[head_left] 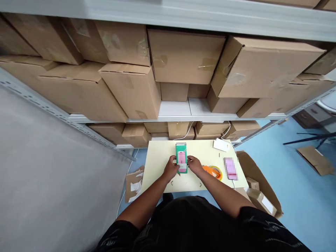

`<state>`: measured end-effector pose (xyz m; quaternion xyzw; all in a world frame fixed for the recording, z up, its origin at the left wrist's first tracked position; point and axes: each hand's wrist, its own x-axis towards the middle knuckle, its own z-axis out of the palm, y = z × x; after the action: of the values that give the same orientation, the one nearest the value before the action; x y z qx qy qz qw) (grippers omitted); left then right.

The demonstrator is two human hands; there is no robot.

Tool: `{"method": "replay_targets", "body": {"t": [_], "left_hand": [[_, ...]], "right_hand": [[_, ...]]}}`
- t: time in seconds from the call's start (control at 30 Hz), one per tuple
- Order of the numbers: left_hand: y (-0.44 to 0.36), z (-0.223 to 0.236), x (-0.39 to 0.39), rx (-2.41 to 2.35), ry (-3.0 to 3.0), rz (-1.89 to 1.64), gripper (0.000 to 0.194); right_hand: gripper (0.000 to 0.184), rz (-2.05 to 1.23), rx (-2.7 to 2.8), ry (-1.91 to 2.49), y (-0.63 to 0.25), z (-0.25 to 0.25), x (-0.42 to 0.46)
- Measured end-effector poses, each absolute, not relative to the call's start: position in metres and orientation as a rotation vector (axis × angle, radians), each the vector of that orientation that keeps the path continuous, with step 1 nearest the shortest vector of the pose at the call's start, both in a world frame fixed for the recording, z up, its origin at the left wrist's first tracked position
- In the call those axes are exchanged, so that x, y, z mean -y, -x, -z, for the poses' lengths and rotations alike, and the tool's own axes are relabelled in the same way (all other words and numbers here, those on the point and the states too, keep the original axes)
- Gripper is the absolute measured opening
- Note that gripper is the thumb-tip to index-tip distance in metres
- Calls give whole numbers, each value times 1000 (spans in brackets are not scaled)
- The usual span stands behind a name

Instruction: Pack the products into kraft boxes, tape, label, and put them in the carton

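Note:
A small green box with a pink and white label stands on a pale yellow table. My left hand grips its left side with curled fingers. My right hand holds its right side, fingers pinched at the box's edge. An orange tape dispenser lies just right of my right wrist. A pink phone lies further right, with a cable at its lower end.
A white card lies at the table's back right. Metal shelves packed with cardboard boxes rise behind the table. An open carton sits on the blue floor at right, and flattened cardboard at left.

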<state>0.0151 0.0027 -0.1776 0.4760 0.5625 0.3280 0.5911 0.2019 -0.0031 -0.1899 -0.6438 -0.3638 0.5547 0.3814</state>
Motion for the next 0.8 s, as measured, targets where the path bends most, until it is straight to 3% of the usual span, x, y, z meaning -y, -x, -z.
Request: {"method": "replay_targets", "body": {"t": [0.13,0.53,0.8], "left_hand": [[-19,188,-19,-1293,-1120,-701,53],[-54,214,-20,-1288,-1107,-679,42],[-51,199,-13,-1362,-1178,-626,45]], "right_hand": [[26,-1212,1078,1850,-200,196,1],[46,-1300,1242,1779,-242,231,13],[47,-1331,1151,1755,-251,227,29]]}}
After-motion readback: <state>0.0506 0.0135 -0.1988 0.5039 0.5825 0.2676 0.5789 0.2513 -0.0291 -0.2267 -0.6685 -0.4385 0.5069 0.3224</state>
